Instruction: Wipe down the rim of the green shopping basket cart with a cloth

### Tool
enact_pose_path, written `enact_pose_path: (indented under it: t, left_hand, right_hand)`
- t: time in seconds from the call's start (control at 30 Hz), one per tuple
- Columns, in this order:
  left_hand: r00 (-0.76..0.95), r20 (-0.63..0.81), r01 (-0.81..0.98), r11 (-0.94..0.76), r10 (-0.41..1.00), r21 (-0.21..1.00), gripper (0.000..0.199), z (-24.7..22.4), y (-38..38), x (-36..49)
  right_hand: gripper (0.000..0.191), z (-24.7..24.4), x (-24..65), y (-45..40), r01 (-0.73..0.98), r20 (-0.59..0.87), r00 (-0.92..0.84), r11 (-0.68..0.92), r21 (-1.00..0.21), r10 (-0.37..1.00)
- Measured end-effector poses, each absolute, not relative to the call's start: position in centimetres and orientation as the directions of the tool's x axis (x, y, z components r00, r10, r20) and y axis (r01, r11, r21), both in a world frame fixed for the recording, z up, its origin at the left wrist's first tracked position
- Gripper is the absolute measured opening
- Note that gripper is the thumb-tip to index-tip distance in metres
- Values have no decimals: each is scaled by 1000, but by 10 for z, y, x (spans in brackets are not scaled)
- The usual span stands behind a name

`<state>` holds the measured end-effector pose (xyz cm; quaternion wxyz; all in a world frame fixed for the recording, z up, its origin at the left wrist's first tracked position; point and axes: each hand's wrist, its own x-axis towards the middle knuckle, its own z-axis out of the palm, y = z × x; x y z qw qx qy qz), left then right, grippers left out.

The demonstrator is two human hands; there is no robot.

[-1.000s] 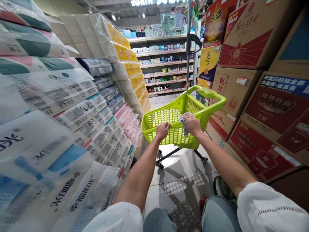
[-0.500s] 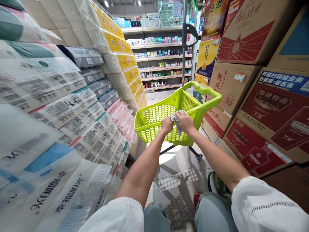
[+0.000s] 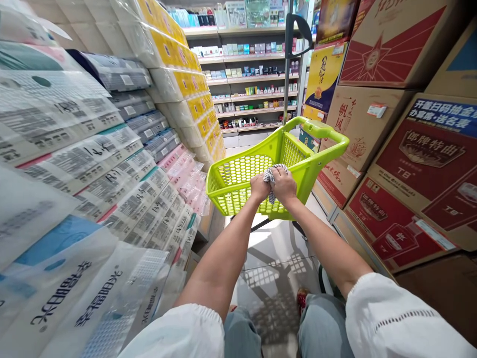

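A bright green shopping cart [image 3: 242, 191] with a mesh basket stands turned sideways in front of me. At its near side, a black-and-white striped cloth [image 3: 271, 191] is bunched up between my two hands. My left hand [image 3: 260, 188] is closed around the left part of the cloth. Close beside it, my right hand [image 3: 283, 185] grips the right part, fingers curled over the top. A short end of the cloth hangs down between them. Whether either hand also touches the cart's rim, I cannot tell.
Packs of tissue paper [image 3: 122, 169] are stacked along the left. Liquor cartons [image 3: 421, 144] rise on the right. Beyond the cart are shelves [image 3: 253, 79] of small boxed goods and a metal pole with a dark handle [image 3: 298, 36]. Tiled floor [image 3: 261, 253] runs between the stacks.
My hands stay on the cloth, and it is bunched slightly differently, its hanging end moved a little left. The view has tilted down slightly, so the shelves sit higher.
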<state>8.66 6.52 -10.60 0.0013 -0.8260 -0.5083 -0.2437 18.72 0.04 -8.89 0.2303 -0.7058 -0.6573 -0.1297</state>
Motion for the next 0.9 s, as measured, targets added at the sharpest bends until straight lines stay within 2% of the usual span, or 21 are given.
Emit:
enact_pose_path:
  t: [0.1,0.17,0.27,0.4,0.5,0.63,0.7,0.8,0.9]
  left_hand:
    - [387,387,830,-499,837,248,27,-103,66,81]
    - [372,390,832,-489,842,261,35,-101,66,78]
    - [349,410,834,-479,842,274,46,-101,67,76]
    - [344,443,827,-490,828,275,47,-105,67,79]
    - [342,465,826,-497,817,267,41,-108,68,82]
    - [377,470,820,-524,798,232,21,-109,71,80]
    - [391,468,813,-536,792,228,19,-109,73,77]
    - [410,462,792,-558,787,247,32,-106,75,72]
    - [458,423,762,-591,782,266,47,-99,77,65]
  right_hand:
    - [48,-86,195,-2,995,461,25,20,-93,887]
    - [49,-80,211,-6,999,447,0,22,-44,894]
    - [50,-71,236,-13,997,480,75,-70,-28,874]
    - [50,-73,240,-14,974,571,226,-198,-111,790]
    - [48,-84,216,-5,977,589,212,-155,-147,780]
    - [47,-100,186,6,991,579,99,-29,-130,809]
    - [47,-103,186,7,995,579,49,8,-95,814]
    - [47,-100,206,5,999,592,6,19,-35,806]
    - [46,-97,231,-1,995,655,104,-80,-67,748]
